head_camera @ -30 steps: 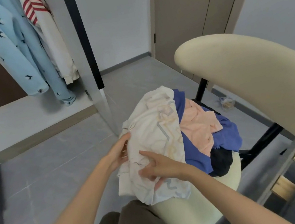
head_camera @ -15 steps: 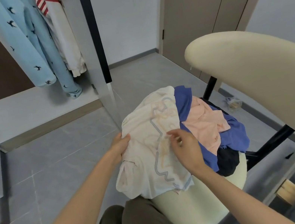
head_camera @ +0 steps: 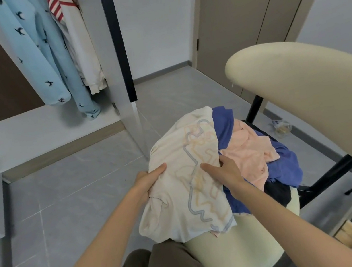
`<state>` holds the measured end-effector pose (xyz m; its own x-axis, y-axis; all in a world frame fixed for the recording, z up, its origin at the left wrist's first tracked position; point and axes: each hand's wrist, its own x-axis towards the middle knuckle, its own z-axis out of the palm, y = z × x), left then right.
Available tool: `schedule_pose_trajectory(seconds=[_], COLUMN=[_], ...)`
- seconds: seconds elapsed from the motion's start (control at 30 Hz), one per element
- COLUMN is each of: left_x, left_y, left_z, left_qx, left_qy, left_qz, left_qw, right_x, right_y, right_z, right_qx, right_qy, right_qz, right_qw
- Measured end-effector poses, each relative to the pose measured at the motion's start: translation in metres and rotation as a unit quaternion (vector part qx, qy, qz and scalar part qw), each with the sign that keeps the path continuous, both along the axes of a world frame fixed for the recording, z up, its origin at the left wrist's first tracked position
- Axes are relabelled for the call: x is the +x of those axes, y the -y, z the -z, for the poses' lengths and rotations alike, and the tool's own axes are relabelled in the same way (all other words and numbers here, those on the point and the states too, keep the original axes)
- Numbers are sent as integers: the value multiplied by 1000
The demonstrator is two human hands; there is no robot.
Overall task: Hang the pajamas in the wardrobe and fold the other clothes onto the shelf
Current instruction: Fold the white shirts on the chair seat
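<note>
Head view: left hand (head_camera: 152, 178) and right hand (head_camera: 225, 170) gripped the cream printed shirt (head_camera: 180, 205) at center frame; folding likely needed it lifted clear.

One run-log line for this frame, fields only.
phase: pickup | left hand: grips cream shirt | right hand: grips cream shirt | clothes pile: on chair | blue pajamas: hanging in wardrobe

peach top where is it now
Head view, right of centre: the peach top lies on the blue garment piled on the cream chair, right of the cream printed top gripped by the left hand and right hand.
</note>
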<state>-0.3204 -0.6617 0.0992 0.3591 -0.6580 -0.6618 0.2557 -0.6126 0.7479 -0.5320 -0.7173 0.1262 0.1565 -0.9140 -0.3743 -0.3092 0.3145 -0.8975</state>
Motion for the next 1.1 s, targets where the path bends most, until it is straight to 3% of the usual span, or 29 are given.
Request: schedule_pose_trajectory(seconds=[0.17,0.37,0.53,0.67,0.83,1.0,1.1], left_x=[3,14,15,18,28,18,8], left_y=[-2,-15,-19,-26,-38,-42,-47], left_z=[-15,-33,-66,-96,-142,-193,-213], left_qx=[0,-84,-129,-201,-312,-323,-314], left_qy=[-27,-67,59,101,139,285,373], left_qz=[30,17,-20,-10,51,89,131], left_qw=[999,994,990,974,938,898,863], right_x=[8,-3,-3,-6,-16,-22,-35], right_y=[3,2,-7,-13,-13,-18,-26], right_z=[-18,-39,-65,-96,-143,-178,-189], right_qx=[41,30,-40,-106,-181,-296,-350], right_qy=[10,127,151,134,141,106,106], right_qz=[-61,-78,-71,-82,-84,-21,-53], right_qw=[997,988,985,982,970,949,929])
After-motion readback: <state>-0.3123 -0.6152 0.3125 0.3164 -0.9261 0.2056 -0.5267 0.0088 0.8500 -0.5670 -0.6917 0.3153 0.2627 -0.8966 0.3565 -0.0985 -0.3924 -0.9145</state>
